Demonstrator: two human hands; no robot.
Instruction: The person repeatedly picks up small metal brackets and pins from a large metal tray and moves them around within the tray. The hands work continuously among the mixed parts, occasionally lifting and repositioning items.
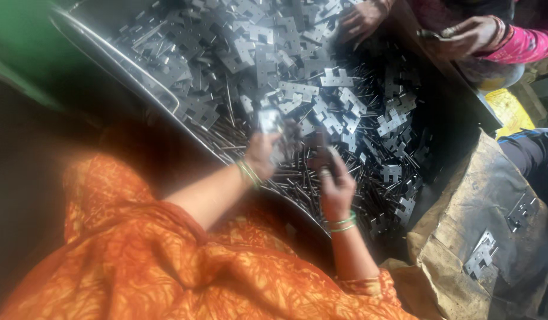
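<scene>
From the head view, a flat grey stamped-metal hinge leaf (270, 120) is gripped upright in the closed left hand (263, 155), its long axis running away from the body, above the near rim of the wide metal tray (145, 88). The right hand (332, 178) is closed just beside it, nearer the thin steel pins (298, 178) heaped along that rim; whether a pin is pinched cannot be told. A co-worker's hands (464, 35) are seen at the tray's far corner.

Single head view, tilted down, close over metal-parts pile (321, 89).
</scene>
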